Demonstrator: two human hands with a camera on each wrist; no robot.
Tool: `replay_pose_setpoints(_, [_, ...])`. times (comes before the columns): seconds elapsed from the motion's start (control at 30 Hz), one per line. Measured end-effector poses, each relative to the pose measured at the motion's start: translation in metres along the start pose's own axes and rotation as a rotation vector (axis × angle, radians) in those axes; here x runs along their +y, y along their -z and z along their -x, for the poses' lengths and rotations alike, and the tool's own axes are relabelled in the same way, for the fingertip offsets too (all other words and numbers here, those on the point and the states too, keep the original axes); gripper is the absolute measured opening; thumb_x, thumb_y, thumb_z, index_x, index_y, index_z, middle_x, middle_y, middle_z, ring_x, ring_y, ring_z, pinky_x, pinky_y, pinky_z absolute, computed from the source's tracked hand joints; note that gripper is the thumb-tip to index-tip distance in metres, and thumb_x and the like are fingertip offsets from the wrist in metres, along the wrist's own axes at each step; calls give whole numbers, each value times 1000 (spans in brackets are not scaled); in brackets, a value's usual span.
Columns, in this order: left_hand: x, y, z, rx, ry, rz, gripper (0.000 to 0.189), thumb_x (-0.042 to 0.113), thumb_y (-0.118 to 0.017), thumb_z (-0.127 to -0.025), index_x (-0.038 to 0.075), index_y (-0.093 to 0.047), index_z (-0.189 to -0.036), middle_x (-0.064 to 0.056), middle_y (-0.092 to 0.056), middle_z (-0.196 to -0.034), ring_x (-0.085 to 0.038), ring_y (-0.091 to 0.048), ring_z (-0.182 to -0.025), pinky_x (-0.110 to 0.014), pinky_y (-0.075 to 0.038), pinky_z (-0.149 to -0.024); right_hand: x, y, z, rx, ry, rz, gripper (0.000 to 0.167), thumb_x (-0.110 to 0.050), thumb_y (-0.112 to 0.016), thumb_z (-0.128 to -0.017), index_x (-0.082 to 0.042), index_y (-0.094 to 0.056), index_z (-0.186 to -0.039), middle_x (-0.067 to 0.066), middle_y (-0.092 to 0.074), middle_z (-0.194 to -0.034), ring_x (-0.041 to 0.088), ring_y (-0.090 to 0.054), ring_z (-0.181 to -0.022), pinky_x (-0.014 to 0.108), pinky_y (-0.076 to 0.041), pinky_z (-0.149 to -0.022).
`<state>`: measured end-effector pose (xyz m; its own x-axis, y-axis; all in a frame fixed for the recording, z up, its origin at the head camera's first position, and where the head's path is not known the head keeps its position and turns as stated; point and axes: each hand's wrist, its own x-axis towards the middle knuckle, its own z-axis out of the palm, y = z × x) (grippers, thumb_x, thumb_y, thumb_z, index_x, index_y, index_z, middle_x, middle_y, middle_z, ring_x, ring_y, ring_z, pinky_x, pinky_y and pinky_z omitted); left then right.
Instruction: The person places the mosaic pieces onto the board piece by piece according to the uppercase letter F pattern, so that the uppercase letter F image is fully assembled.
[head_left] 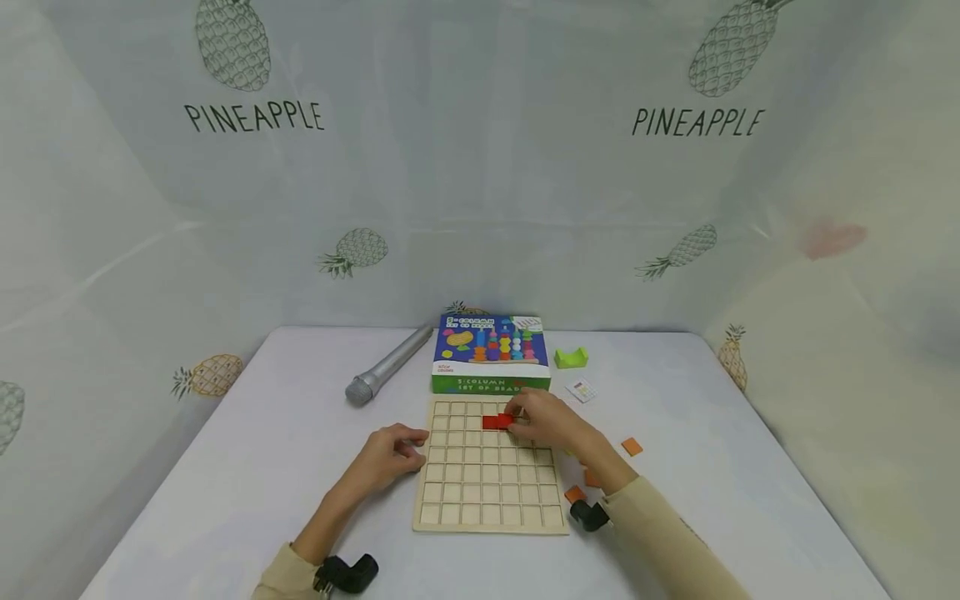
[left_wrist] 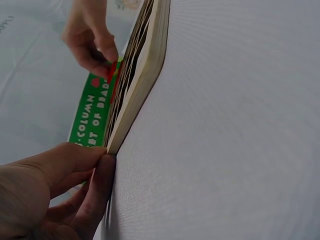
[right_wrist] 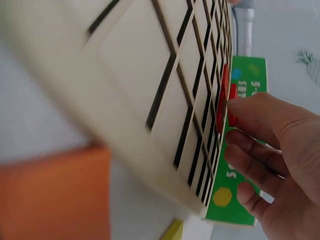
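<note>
A pale wooden grid board (head_left: 491,475) lies flat on the table. One red square tile (head_left: 489,422) sits in a cell near its far end. My right hand (head_left: 551,421) pinches a second red tile (right_wrist: 233,91) between thumb and finger, raised just off the board beside the first one. At the board's left edge rests my left hand (head_left: 386,458), its thumb and index fingertips (left_wrist: 102,151) touching the rim some way apart, the other fingers bent beneath.
Behind the board stands a bead-set box (head_left: 491,354). A grey microphone (head_left: 390,367) lies to its left, a green curved piece (head_left: 572,358) and a small printed card (head_left: 581,390) to its right. Orange tiles (head_left: 632,447) are scattered right of the board, partly under the right forearm.
</note>
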<state>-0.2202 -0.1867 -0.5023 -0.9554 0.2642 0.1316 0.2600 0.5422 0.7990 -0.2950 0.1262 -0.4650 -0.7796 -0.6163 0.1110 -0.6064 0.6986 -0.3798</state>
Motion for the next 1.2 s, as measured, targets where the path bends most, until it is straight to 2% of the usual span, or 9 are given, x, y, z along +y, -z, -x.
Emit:
replay_pose_setpoints(0.17, [2, 1, -2, -6, 5, -15, 39, 7, -76, -81, -1, -69, -118, -12, -70, -102, -6, -64, -77, -18, -51, -67, -10, -7, -12, -7, 26, 22, 18, -24, -74, -87, -13, -74, -101, -4, -65, -94, 8, -51, -78, 23, -46, -69])
replay_pose_setpoints(0.43, [1, -1, 1, -6, 26, -13, 39, 8, -75, -81, 1, -69, -119, -10, -69, -104, -4, -64, -77, -19, -52, -66, -29, -15, -25, -37, 26, 23, 21, -25, -73, -88, -13, -72, -105, -3, -64, -99, 8, -54, -80, 25, -50, -76])
replay_pose_setpoints(0.77, [3, 0, 0, -5, 3, -1, 38, 5, -74, -81, -2, -68, -118, -13, -69, -103, -3, -64, -76, -19, -52, -66, -33, -17, -35, -45, -9, -5, 20, -24, -73, -88, -13, -73, -105, -2, -64, -100, 9, -55, -85, 26, -52, -80])
replay_pose_setpoints(1.0, [3, 0, -1, -10, 34, -6, 38, 7, -75, -82, 0, -69, -119, -11, -69, -105, -4, -64, -77, -19, -52, -66, -34, -17, -35, -46, -10, 7, 19, -25, -73, -89, -14, -73, -105, -2, -64, -99, 8, -54, -84, 25, -51, -79])
replay_pose_setpoints(1.2, [1, -1, -1, -12, 33, -6, 39, 9, -75, -81, 1, -69, -119, -9, -69, -104, -5, -64, -77, -19, -52, -66, -34, -18, -34, -47, -13, 5, 21, -25, -74, -88, -13, -73, -106, -2, -64, -100, 8, -56, -84, 25, -52, -79])
